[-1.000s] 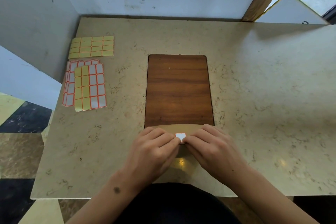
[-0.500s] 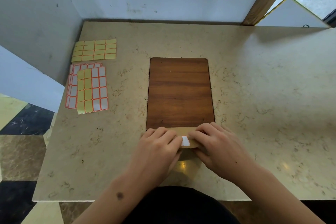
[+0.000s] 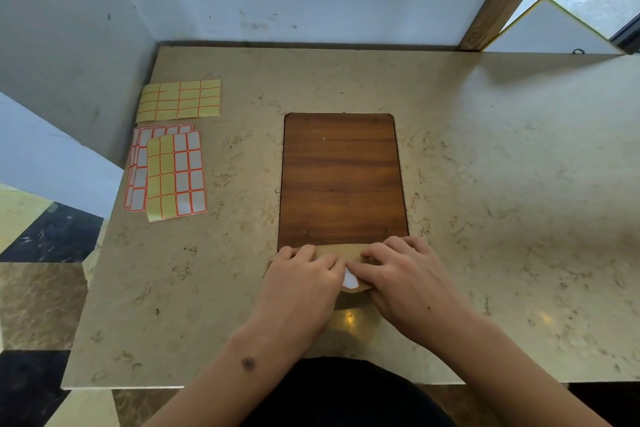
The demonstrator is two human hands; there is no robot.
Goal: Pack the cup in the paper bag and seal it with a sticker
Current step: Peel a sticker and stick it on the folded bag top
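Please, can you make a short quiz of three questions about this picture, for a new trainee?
1. True or false: the sticker lies between the two hands.
2. Where are the sticker sheets? A) left of the wood panel B) right of it C) on it
3. Fill in: the left hand and right hand both rest on the paper ____.

Key: 1 true; 2 A; 3 bag.
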